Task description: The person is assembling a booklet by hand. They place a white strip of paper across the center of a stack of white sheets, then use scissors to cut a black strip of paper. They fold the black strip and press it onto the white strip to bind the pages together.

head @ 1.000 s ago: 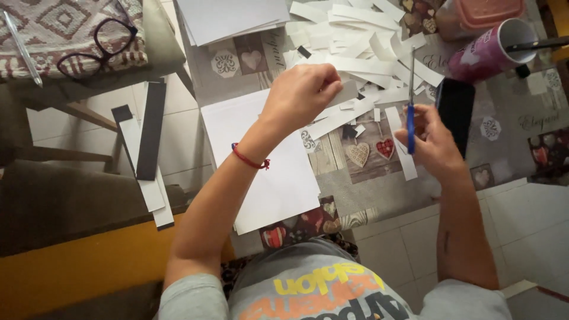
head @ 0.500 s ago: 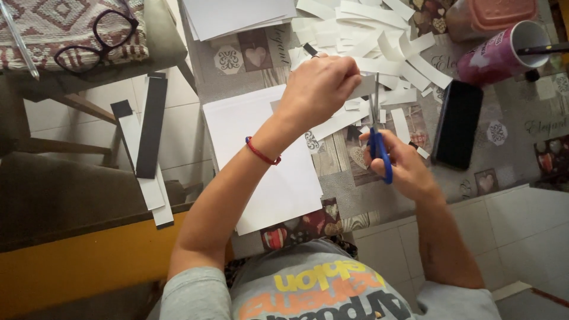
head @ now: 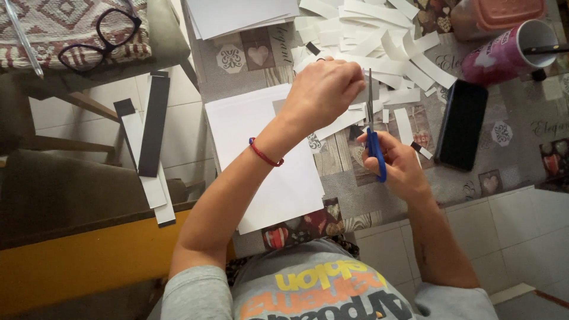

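Right hand (head: 400, 166), fingers grasping blue scissors (head: 373, 142), is drawing nearer; left hand (head: 323, 92) is pinching a paper strip (head: 341, 121) against the blades.

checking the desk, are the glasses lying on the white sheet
No, the glasses rest on a patterned cushion, apart from the white sheet.

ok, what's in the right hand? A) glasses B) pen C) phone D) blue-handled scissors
D: the right hand grips the scissors by their blue handles, blades pointing up into the paper strip that the left hand holds; the phone lies on the table and the glasses rest off to the side.
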